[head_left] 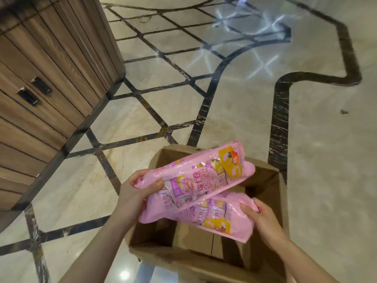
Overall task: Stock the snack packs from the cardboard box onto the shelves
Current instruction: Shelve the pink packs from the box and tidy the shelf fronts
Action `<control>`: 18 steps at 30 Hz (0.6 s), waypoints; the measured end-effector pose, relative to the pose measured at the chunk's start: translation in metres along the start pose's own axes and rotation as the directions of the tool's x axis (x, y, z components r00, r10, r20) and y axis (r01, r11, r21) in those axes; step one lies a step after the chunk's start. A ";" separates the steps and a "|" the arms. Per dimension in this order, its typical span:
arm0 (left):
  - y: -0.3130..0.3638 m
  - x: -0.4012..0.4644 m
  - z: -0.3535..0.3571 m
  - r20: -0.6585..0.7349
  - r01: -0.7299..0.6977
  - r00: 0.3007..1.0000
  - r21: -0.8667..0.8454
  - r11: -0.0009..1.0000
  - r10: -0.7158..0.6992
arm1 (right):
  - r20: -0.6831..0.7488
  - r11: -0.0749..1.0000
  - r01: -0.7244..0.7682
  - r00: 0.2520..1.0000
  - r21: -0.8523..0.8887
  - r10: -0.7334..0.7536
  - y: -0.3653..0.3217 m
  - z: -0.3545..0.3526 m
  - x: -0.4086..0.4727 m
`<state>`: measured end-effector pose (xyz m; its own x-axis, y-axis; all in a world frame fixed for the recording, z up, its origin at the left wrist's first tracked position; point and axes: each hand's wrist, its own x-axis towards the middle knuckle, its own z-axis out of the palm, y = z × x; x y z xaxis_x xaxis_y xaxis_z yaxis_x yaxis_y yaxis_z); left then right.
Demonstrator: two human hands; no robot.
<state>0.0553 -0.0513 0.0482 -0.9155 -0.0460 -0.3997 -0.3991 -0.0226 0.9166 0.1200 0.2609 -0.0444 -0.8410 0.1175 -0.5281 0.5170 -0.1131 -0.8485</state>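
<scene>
Clearly both hands are busy: the left hand [138, 190] curls its fingers [158, 185] round the near-left end of the upper snack pack [206, 174], and the right hand [259, 219] pinches the right end of the lower snack pack [195, 215]. Both pink packs hang just above the open cardboard box [263, 180], whose bottom shows bare. The step in hand looks like lifting out; next, I judge, comes carrying them to shelves not in view, perhaps beyond the wooden cabinet [47, 78] far left.

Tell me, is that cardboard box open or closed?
Open: the cardboard box shows its bare inside bottom, flaps apart, below two pink snack packs.
</scene>
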 end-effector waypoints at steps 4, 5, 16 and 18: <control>0.085 -0.030 0.020 0.100 0.030 0.995 -0.088 0.996 -0.022 | -0.013 0.998 0.043 0.999 0.045 -0.042 -0.083 -0.012 -0.060; 0.108 -0.038 0.026 0.122 0.039 0.992 -0.119 0.992 -0.024 | -0.026 0.998 0.044 0.999 0.052 -0.043 -0.104 -0.015 -0.077; 0.366 -0.142 0.092 0.389 -0.053 0.917 -0.107 0.993 0.091 | -0.257 0.969 0.200 0.954 0.148 -0.157 -0.332 -0.054 -0.270; 0.400 -0.160 0.105 0.443 -0.055 0.891 -0.113 0.992 0.100 | -0.297 0.960 0.232 0.938 0.157 -0.178 -0.361 -0.063 -0.306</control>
<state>0.0362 0.0514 0.4793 -0.8780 0.3995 -0.2636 -0.3399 -0.1330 0.9310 0.2009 0.3280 0.4211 -0.8336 0.4233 -0.3547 0.2765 -0.2361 -0.9316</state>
